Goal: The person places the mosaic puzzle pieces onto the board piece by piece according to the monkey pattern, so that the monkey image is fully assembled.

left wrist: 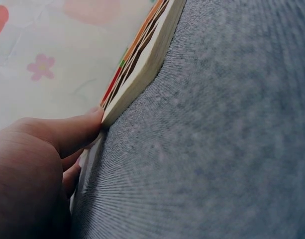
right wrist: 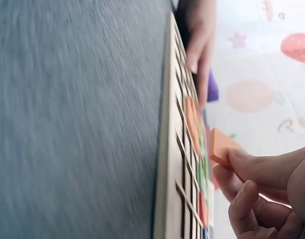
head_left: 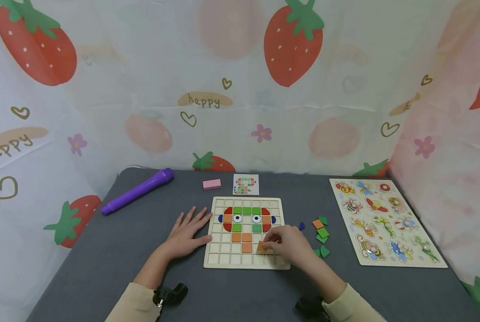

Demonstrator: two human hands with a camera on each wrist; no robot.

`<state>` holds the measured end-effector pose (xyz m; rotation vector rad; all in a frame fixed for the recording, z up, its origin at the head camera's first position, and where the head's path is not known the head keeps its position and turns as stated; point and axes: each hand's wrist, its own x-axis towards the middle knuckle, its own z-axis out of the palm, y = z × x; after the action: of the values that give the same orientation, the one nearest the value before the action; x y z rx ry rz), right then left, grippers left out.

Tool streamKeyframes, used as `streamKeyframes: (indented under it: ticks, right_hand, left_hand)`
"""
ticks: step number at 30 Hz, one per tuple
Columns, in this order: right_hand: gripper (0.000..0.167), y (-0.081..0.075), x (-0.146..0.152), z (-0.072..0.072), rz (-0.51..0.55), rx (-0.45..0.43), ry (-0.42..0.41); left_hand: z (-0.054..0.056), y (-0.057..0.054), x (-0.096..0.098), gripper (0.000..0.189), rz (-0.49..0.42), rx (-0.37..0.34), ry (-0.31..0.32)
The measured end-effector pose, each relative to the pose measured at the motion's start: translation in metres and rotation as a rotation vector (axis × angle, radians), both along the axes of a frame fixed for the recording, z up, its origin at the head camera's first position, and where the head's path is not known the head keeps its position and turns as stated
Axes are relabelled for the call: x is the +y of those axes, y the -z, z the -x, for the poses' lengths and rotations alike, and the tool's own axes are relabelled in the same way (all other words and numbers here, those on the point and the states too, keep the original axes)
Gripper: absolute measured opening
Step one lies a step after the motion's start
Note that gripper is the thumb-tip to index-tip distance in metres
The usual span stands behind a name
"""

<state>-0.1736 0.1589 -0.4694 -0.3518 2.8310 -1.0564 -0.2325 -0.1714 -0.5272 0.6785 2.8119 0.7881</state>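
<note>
A wooden grid board (head_left: 219,259) lies on the grey table, with red, green, orange and blue tiles and two eye tiles set in its squares as a face. My right hand (head_left: 290,243) pinches an orange square tile (right wrist: 223,147) between thumb and fingers, just above the board's lower right part. In the head view that orange tile (head_left: 261,247) is partly covered by the fingers. My left hand (head_left: 185,237) lies with spread fingers at the board's left edge, its thumb (left wrist: 82,130) touching the corner in the left wrist view.
Loose green tiles (head_left: 323,232), an orange tile (head_left: 317,224) and a blue piece (head_left: 302,226) lie right of the board. A pattern card (head_left: 245,190) and pink block (head_left: 211,184) are behind it. A purple microphone-shaped stick (head_left: 139,191) lies left, an insect picture board (head_left: 388,223) right.
</note>
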Motion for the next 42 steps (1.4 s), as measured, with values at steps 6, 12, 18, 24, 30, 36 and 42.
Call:
streamKeyframes:
  ticks: [6, 12, 18, 24, 30, 36, 42]
  right_hand:
    - [0.006, 0.009, -0.015, -0.002, 0.002, -0.001, -0.070]
    - [0.010, 0.012, -0.026, -0.004, -0.009, -0.001, -0.087]
    - [0.014, 0.012, -0.035, -0.007, -0.031, 0.008, -0.110]
    - [0.015, 0.015, -0.038, -0.008, -0.073, 0.012, -0.102]
    - [0.016, 0.018, -0.036, -0.006, -0.098, 0.025, -0.082]
    - [0.015, 0.016, -0.029, -0.005, -0.096, 0.038, -0.056]
    - [0.013, 0.012, -0.018, -0.004, -0.093, 0.039, -0.011]
  left_hand:
    - [0.001, -0.003, 0.001, 0.076, 0.013, -0.008, 0.002]
    - [0.000, -0.003, 0.001, 0.076, 0.021, 0.000, 0.001]
    - [0.000, -0.003, 0.001, 0.076, 0.009, -0.008, 0.002]
    - [0.000, -0.003, 0.001, 0.076, -0.006, -0.018, 0.002]
    - [0.001, -0.002, 0.000, 0.076, -0.003, -0.013, 0.005]
    - [0.001, -0.001, 0.000, 0.076, 0.000, -0.006, 0.004]
    - [0.000, -0.002, 0.001, 0.076, -0.003, -0.009, 0.003]
